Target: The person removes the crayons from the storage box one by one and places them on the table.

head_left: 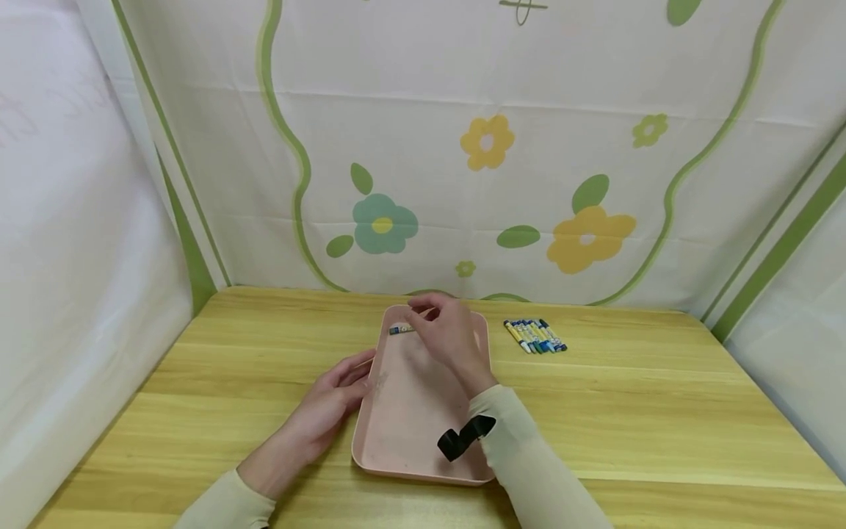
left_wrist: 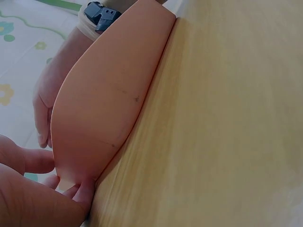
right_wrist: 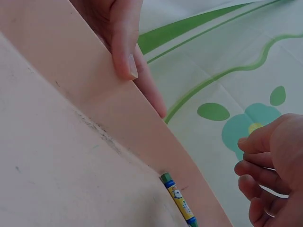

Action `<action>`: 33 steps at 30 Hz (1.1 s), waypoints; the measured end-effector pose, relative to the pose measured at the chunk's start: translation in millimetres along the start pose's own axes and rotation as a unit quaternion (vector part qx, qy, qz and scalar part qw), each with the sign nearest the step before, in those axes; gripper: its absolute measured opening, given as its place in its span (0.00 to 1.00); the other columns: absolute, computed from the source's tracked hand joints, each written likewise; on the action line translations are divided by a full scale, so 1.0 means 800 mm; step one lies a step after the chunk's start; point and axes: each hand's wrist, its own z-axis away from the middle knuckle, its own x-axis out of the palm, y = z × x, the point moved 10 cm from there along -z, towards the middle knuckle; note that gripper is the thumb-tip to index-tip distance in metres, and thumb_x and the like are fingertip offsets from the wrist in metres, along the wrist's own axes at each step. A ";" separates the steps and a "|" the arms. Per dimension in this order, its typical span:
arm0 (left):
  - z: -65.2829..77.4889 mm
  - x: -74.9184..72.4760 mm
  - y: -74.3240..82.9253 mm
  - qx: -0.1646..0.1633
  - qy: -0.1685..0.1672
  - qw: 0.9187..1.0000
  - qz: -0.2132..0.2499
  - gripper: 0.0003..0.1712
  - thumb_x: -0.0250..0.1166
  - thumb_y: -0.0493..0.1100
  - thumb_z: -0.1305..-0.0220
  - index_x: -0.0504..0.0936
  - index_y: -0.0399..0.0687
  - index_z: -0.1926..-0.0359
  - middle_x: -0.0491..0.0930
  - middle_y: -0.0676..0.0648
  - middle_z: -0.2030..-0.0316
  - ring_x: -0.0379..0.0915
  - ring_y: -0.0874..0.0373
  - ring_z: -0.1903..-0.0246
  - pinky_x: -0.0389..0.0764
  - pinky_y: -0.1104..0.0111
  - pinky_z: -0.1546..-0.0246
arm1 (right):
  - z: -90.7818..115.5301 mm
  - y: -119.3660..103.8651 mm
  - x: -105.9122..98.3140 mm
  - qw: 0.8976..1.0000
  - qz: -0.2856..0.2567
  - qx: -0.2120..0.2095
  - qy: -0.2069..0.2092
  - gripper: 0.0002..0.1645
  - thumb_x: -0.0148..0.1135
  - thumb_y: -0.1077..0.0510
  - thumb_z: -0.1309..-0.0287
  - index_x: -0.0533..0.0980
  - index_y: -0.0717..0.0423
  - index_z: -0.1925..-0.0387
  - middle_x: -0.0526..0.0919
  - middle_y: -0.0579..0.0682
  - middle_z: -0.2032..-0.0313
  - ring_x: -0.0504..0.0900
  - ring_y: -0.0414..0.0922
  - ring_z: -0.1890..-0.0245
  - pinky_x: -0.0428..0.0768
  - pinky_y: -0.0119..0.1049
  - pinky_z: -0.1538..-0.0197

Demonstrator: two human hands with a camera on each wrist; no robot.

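Observation:
A pink tray (head_left: 413,411) lies lengthwise on the table. At its left wall my left hand (head_left: 333,400) grips the rim, thumb over the edge and fingers along the outside, as the left wrist view of that hand (left_wrist: 38,189) also shows. Above the far end of the tray hovers my right hand (head_left: 444,330), its fingers loosely bent. Nothing shows between the thumb and fingers of the right hand (right_wrist: 272,165) in the right wrist view. One green crayon (right_wrist: 179,198) with a yellow and blue wrapper lies inside the tray along the wall, just below that hand.
Several crayons (head_left: 534,336) lie side by side on the wooden table (head_left: 634,426), right of the tray's far end. A white cloth (head_left: 423,169) with printed flowers hangs behind the table, and pale cloth panels stand at both sides.

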 end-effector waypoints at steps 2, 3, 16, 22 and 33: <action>0.000 0.001 0.001 0.001 -0.002 1.000 0.000 0.34 0.55 0.37 0.20 0.61 0.45 0.18 0.60 0.37 0.19 0.58 0.42 0.20 0.62 0.49 0.20 | 0.000 0.003 -0.001 1.000 0.006 0.003 0.002 0.19 0.72 0.41 0.33 0.88 0.43 0.46 0.89 0.37 0.57 0.85 0.40 0.57 0.85 0.38 0.55; 0.000 0.001 0.002 0.002 -0.002 1.000 0.000 0.33 0.55 0.37 0.20 0.61 0.45 0.18 0.60 0.37 0.19 0.58 0.42 0.20 0.62 0.49 0.20 | 0.000 0.004 -0.001 1.000 0.008 0.003 0.003 0.19 0.72 0.41 0.33 0.88 0.43 0.46 0.89 0.37 0.57 0.85 0.40 0.58 0.85 0.38 0.55; 0.001 0.001 0.004 -0.002 0.001 1.000 -0.002 0.34 0.55 0.36 0.20 0.61 0.45 0.18 0.60 0.38 0.18 0.57 0.43 0.19 0.62 0.49 0.20 | 0.000 0.017 0.005 1.000 -0.017 0.015 -0.013 0.18 0.71 0.41 0.32 0.88 0.43 0.47 0.90 0.39 0.56 0.85 0.43 0.56 0.86 0.41 0.53; 0.001 0.003 0.005 0.000 -0.001 1.000 -0.001 0.34 0.54 0.35 0.20 0.61 0.44 0.18 0.60 0.37 0.18 0.57 0.43 0.19 0.62 0.49 0.19 | 0.001 0.026 0.012 0.998 -0.014 0.040 -0.035 0.18 0.71 0.45 0.31 0.87 0.44 0.44 0.90 0.41 0.53 0.84 0.44 0.55 0.85 0.40 0.53; 0.000 0.000 0.002 -0.004 0.002 1.000 -0.001 0.34 0.54 0.35 0.20 0.60 0.44 0.18 0.59 0.37 0.18 0.57 0.42 0.20 0.62 0.49 0.20 | 0.001 0.044 0.031 0.994 -0.012 0.080 -0.074 0.22 0.70 0.49 0.30 0.84 0.45 0.37 0.88 0.46 0.42 0.83 0.45 0.54 0.82 0.35 0.58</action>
